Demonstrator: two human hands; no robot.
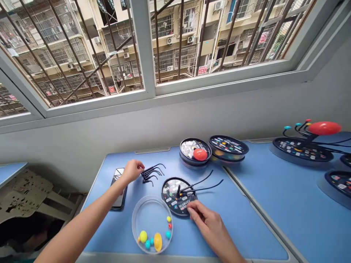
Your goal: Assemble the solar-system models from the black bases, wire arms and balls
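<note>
My left hand (132, 170) reaches over the blue table (241, 215) with its fingers pinched on a bunch of thin black bent rods (152, 172). My right hand (206, 220) rests at the near right rim of a round black printed base (178, 196), fingertips touching it. A short post stands in the base's middle, and two long black arms (204, 184) stick out from it to the right. In front of the base lies a clear round lid (152, 223) holding several small coloured balls, yellow, teal and red.
A dark phone (119, 190) lies under my left wrist. At the back stand two round black kits, one (195, 151) with a red ball, one (228, 147) closed. A built model with a large red ball (307, 140) stands on the right table. Wall and barred window behind.
</note>
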